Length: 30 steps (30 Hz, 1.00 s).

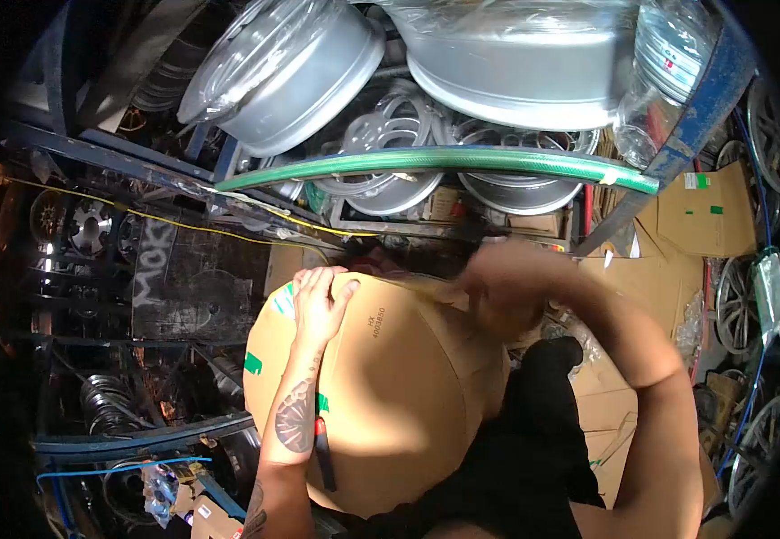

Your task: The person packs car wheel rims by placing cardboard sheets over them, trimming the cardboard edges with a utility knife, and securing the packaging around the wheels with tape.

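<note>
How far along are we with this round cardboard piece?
Looks done: the cardboard has a rounded outline, with green tape at its left. In hand: the left hand rests on its upper edge; the right hand is blurred near the upper right, grip unclear. Possibly left: the creased right part, where no tape shows. The endpoint is unclear.

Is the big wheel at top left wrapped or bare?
Wrapped, at least partly: the wheel has wrinkled clear plastic over its left side.
</note>
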### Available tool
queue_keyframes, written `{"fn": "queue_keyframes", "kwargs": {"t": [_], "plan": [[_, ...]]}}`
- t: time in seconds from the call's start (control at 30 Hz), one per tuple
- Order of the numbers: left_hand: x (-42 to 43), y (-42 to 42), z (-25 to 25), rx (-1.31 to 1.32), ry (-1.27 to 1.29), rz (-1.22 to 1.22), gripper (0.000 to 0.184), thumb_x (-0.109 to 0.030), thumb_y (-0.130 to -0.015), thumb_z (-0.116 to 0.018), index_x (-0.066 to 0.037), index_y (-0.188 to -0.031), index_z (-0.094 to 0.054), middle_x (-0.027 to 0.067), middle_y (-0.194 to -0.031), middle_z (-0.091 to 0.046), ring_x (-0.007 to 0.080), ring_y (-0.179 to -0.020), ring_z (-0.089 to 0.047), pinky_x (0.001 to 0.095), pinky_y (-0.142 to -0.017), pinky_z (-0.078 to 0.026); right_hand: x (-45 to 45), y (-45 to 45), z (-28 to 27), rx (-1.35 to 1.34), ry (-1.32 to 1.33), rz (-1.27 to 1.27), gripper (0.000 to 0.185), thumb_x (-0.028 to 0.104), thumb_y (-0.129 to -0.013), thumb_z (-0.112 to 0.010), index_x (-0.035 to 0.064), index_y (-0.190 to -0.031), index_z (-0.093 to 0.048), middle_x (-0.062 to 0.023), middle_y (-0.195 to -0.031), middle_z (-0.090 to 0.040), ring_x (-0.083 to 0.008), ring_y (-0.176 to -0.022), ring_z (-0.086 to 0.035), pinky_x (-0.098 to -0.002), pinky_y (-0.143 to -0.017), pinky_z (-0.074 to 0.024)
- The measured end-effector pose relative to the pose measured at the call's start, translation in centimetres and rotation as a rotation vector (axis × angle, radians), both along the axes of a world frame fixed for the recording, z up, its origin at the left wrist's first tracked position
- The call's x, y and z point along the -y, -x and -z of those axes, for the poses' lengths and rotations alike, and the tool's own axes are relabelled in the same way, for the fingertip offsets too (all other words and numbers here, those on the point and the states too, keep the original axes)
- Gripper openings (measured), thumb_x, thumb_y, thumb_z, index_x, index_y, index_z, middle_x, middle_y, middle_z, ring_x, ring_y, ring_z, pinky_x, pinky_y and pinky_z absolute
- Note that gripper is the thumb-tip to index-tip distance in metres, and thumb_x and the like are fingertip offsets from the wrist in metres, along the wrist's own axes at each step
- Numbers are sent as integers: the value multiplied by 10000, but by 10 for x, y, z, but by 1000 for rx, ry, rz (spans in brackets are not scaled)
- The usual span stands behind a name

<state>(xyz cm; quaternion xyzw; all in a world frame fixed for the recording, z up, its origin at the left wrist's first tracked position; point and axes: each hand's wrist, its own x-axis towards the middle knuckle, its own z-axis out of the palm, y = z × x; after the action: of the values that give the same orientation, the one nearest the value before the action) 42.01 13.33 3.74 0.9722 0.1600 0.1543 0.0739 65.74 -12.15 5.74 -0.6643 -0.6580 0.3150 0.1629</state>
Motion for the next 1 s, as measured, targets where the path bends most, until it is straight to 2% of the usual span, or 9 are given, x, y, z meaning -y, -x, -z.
{"fn": "queue_keyframes", "kwargs": {"t": [0.17, 0.37, 0.47, 0.57, 0.67, 0.77, 0.8, 0.93, 1.0], "plan": [[67, -28, -7, -22, 35, 364, 225, -261, -905, -743, -87, -1048, -735, 99, -1139, -721, 303, -1129, -637, 454, -1120, -375, 4, 38, 16, -142, 47, 15, 647, 31, -734, -599, 257, -1335, -680, -160, -1032, -754, -378, -971, -716, -478, -833, -577], [72, -32, 3, -11, 127, 299, 185, -187, -956, -688, -33, -880, -757, 111, -897, -744, 301, -880, -681, 405, -908, -500, 73, 53, 70, -508, -357, 575, 552, 93, -819, -644, 218, -1357, -666, -141, -1052, -749, -361, -961, -727, -493, -850, -574], [78, -38, -1, -57, 58, 263, 168, -141, -968, -653, -42, -892, -766, 97, -899, -754, 296, -943, -690, 417, -952, -474, 125, 96, 26, -155, -3, 214, 619, 116, -830, -659, 184, -1441, -586, -165, -1062, -742, -364, -955, -729, -502, -842, -570], [95, -39, 3, 70, 20, 416, 132, -136, -947, -680, -59, -888, -770, 74, -906, -760, 278, -964, -697, 426, -977, -474, 110, 128, 27, -106, 102, 218, 875, 125, -787, -670, 223, -1596, -354, -232, -1011, -720, -386, -932, -718, -503, -812, -562], [133, -17, -9, -63, 129, 656, 115, -125, -919, -711, -85, -826, -767, 70, -878, -754, 259, -945, -698, 439, -947, -486, 103, 126, 13, -160, 152, 203, 836, 117, -780, -653, 199, -1575, -406, -215, -999, -723, -406, -912, -707, -508, -811, -559], [134, -15, -4, -46, 181, 545, 186, -127, -930, -704, -88, -755, -755, 66, -822, -742, 244, -897, -692, 423, -910, -490, 123, 135, 29, -348, 6, 453, 725, 58, -793, -592, 180, -1504, -523, -215, -1186, -694, -413, -992, -684, -484, -855, -554], [132, -20, -1, -62, 176, 498, 238, -129, -941, -699, -84, -712, -745, 54, -769, -728, 233, -851, -684, 410, -885, -490, 140, 137, 41, -375, -306, 491, 707, 11, -779, -558, 136, -1475, -557, -221, -1256, -673, -419, -1016, -679, -475, -914, -549], [135, -32, 6, -50, 117, 428, 269, -217, -940, -716, -90, -705, -742, 29, -721, -713, 214, -805, -667, 399, -858, -508, 171, 149, 26, -554, -224, 233, 837, -22, -783, -506, 130, -1595, -368, -245, -1232, -675, -434, -1046, -670, -447, -988, -527], [138, -31, 14, 60, 35, 388, 261, -219, -934, -723, -92, -707, -741, 23, -731, -716, 205, -830, -676, 401, -891, -506, 158, 128, 14, -589, 54, 91, 851, -23, -792, -501, 122, -1611, -319, -260, -1201, -676, -419, -1058, -677, -416, -973, -527]]}}
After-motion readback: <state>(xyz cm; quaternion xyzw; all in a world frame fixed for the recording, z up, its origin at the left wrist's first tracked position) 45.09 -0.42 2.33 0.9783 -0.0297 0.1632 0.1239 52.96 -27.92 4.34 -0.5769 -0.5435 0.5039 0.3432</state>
